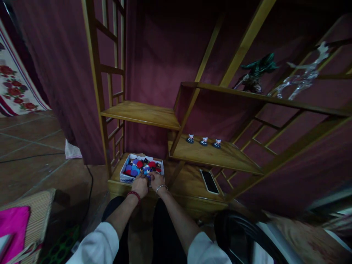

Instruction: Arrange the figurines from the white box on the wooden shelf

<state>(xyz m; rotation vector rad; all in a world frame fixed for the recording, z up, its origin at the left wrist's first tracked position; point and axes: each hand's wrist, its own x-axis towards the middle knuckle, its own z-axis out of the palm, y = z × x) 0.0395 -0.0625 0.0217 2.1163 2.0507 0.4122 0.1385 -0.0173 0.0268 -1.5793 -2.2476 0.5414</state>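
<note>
A shallow white cardboard box [162,169] stands on the lowest wooden shelf, filled with small figurines [139,164] in red, blue, purple and black. At its front edge, my left hand [140,185] and my right hand [156,180] come close together with curled fingers. Between the fingertips of both hands shows a small dark-blue item [149,178]; its exact kind is too small and dim to make out. Three small figurines with white heads and dark bases, among them the middle one [204,141], stand in a row on the shelf to the right.
A white-edged phone [209,182] lies on the low shelf at right. Above are a bare-topped wooden shelf [143,114], a green statuette [255,75] and a clear glass animal [302,77]. Wooden uprights frame the boards. A black bag [242,234] sits by my right side.
</note>
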